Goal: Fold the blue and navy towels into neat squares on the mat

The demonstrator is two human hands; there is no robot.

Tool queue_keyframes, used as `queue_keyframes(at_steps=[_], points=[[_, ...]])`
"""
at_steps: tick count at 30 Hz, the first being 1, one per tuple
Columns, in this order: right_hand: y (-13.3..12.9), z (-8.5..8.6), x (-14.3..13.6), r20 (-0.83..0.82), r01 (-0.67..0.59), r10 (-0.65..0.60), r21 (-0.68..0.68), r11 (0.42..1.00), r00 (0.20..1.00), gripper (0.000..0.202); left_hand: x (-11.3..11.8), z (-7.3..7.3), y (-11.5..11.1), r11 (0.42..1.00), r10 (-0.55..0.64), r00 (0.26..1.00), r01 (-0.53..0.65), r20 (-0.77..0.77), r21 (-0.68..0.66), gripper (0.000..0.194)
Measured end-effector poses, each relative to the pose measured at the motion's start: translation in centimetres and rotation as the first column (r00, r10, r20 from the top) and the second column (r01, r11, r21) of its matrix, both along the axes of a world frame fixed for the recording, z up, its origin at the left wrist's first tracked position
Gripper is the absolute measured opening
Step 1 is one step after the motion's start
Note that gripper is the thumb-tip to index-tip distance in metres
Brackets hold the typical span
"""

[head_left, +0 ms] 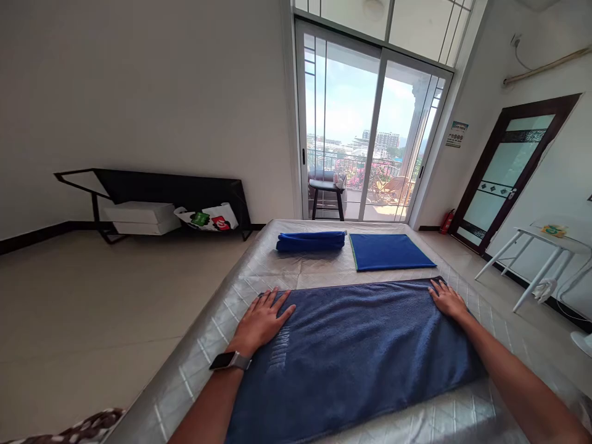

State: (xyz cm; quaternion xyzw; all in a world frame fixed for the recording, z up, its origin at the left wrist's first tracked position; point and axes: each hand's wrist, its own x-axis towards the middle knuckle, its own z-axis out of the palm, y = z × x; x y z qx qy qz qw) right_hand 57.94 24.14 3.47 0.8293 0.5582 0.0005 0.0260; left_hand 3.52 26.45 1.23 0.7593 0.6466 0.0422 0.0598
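A dark blue towel (361, 345) with raised lettering near its left end lies spread across the mattress (203, 345), lightly wrinkled. On its far left corner my left hand (261, 317) rests flat, fingers spread, a watch on the wrist. My right hand (448, 299) lies flat on the far right corner, fingers stretched out. Beyond the towel sits a rolled or bundled bright blue cloth (311, 241). To the right of that bundle is a flat blue cloth (392, 251) with a green edge.
A black metal-framed piece of furniture (171, 185) stands along the left wall, with white boxes (141, 217) and a printed bag (208, 217) below. Behind the mattress are a sliding glass door (342, 123) and a stool (326, 186). A white table (550, 237) stands at right.
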Motion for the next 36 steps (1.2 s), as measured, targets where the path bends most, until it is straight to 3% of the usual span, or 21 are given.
queue_keyframes(at_steps=[3,5,7,10,13,16,22,25,32,36], points=[[0.2,1.0,-1.2,0.060,0.043,-0.043,0.003,0.999,0.997,0.062,0.3,0.3,-0.2,1.000,0.005,1.000,-0.005,-0.005,0.001,0.070],[0.6,1.3,-3.1,0.095,0.009,-0.012,0.034,0.999,0.995,0.059,0.4,0.6,-0.3,1.000,0.011,1.000,-0.011,-0.002,-0.004,0.070],[1.0,1.1,-5.7,0.109,-0.132,0.124,0.069,0.989,0.986,0.056,0.5,0.7,-0.4,1.000,0.015,1.000,-0.015,0.008,-0.007,0.070],[1.5,0.4,-9.5,0.043,-0.389,0.387,0.058,0.919,0.921,0.055,0.4,0.6,-0.4,1.000,0.011,0.999,-0.011,0.033,0.000,0.071],[1.8,-0.4,-11.2,-0.050,-0.446,0.445,0.008,0.895,0.894,0.058,0.2,0.1,-0.2,1.000,0.006,0.999,-0.007,0.051,0.018,0.072],[2.1,-0.7,-9.7,-0.059,-0.380,0.379,-0.006,0.925,0.923,0.059,-0.1,-0.5,0.1,0.999,0.001,0.999,-0.002,0.053,0.034,0.073],[2.3,-0.6,-3.1,-0.042,-0.145,0.144,-0.026,0.989,0.989,0.062,-0.5,-1.1,0.4,1.000,-0.014,1.000,0.014,0.005,0.026,0.074],[2.2,-0.5,-1.0,-0.039,-0.063,0.062,-0.011,0.998,0.997,0.065,-0.6,-1.2,0.5,1.000,-0.010,1.000,0.010,0.004,0.028,0.073],[1.8,-0.1,-0.1,-0.061,-0.032,0.032,0.000,0.999,0.998,0.064,-0.4,-0.8,0.2,0.999,-0.013,1.000,0.014,-0.016,0.034,0.073],[-0.4,0.3,-2.3,-0.032,-0.104,0.108,0.114,0.988,0.994,0.064,0.0,-0.2,-0.1,1.000,-0.007,1.000,0.007,-0.002,0.023,0.074]])
